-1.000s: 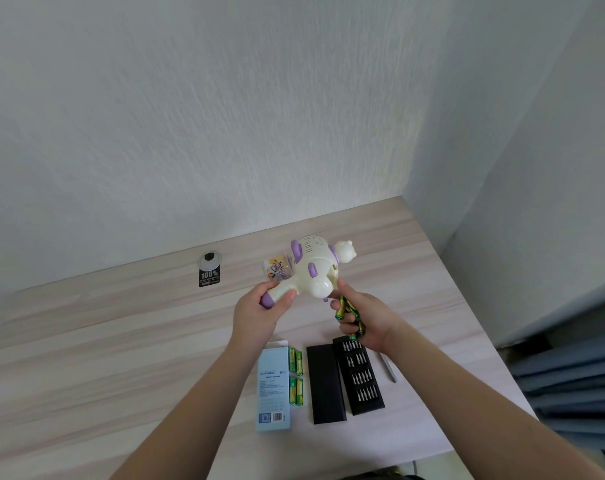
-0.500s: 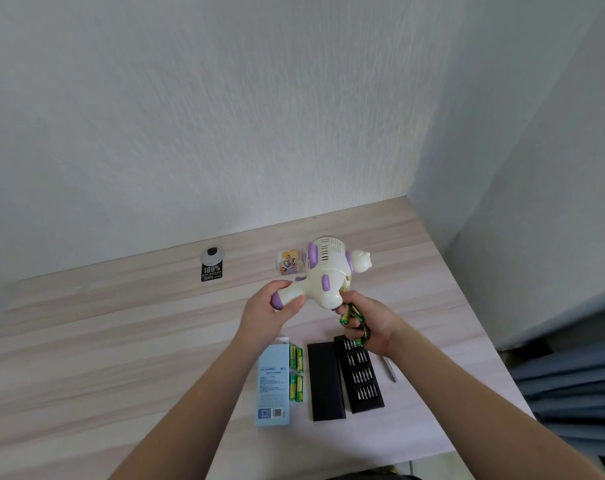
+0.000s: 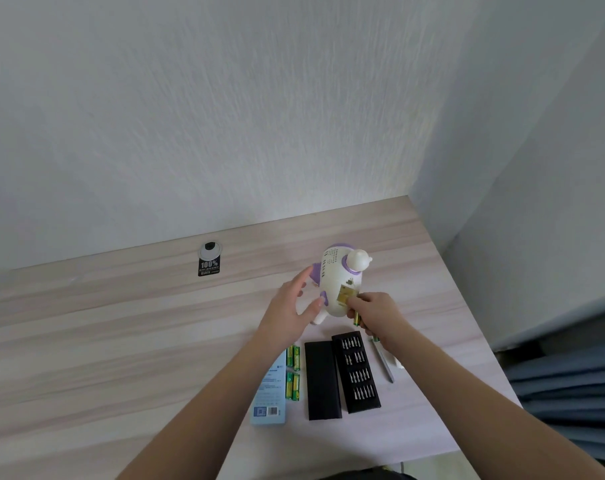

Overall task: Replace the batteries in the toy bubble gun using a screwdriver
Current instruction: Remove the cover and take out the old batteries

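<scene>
The toy bubble gun (image 3: 335, 285), white with purple trim and a little animal head on the far end, sat upright on the wooden surface (image 3: 121, 341) between both hands. The left hand (image 3: 290, 306) was spread open with straight fingers, just touching the gun's left side near a purple button. The right hand (image 3: 374, 313) was curled around green-and-gold batteries (image 3: 357, 319), with a gold end right up at the gun's lower right side, where a gold patch showed on the body. Nearer the person lay four more green batteries (image 3: 293, 372) in two pairs, beside a pale blue box (image 3: 271, 393) with small print and a barcode I couldn't read. Next to those was a black lid (image 3: 322, 379), then the open black bit case (image 3: 356, 370) with rows of silver bits, and the slim screwdriver (image 3: 384, 362) lay just right of it, partly under the right forearm. Back near the wall there was a black tag (image 3: 209, 266) reading "100%", with smaller writing below too tiny to make out.
</scene>
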`<control>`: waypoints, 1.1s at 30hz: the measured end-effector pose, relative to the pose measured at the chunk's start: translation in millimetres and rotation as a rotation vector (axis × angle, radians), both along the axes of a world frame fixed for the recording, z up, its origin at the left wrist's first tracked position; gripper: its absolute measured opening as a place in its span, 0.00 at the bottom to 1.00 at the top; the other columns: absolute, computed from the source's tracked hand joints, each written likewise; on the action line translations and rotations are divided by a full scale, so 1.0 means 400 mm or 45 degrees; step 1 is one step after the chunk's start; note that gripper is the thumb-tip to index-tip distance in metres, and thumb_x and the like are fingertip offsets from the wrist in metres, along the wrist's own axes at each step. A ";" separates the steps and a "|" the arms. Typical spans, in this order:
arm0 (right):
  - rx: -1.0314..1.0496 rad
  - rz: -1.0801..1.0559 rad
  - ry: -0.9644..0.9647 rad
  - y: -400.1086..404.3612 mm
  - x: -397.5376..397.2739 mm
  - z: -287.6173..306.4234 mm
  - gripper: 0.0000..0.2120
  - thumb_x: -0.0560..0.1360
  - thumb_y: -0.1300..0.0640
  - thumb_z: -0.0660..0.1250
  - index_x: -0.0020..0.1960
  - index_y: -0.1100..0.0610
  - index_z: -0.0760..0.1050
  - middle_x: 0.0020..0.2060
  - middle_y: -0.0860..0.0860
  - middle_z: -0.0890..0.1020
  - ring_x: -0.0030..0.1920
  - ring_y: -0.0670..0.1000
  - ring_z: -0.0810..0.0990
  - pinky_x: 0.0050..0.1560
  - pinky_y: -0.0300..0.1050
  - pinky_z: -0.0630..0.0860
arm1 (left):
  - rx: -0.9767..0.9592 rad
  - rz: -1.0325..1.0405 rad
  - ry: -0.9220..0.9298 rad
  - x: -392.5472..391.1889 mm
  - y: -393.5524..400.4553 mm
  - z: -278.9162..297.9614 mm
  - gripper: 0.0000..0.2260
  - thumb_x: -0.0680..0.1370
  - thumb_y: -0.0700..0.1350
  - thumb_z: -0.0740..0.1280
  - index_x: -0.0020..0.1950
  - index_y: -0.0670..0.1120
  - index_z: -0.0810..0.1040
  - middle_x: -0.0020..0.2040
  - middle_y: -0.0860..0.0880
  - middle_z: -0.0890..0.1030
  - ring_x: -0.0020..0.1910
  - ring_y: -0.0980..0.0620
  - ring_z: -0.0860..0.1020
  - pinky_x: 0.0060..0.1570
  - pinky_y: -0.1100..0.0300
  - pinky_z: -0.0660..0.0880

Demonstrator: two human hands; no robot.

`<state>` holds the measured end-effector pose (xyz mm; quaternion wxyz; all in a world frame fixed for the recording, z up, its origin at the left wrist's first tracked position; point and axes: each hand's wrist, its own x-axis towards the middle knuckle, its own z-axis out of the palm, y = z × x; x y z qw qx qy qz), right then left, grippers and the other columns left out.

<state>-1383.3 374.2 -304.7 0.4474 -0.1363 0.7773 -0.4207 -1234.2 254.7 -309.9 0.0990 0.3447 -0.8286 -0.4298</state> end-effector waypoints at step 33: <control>0.247 0.337 0.398 -0.088 0.002 -0.057 0.28 0.75 0.41 0.66 0.68 0.57 0.71 0.36 0.46 0.83 0.33 0.47 0.80 0.32 0.39 0.73 | 0.177 -0.046 -0.089 -0.021 -0.070 -0.083 0.33 0.77 0.52 0.69 0.77 0.54 0.55 0.56 0.55 0.78 0.47 0.57 0.79 0.49 0.65 0.74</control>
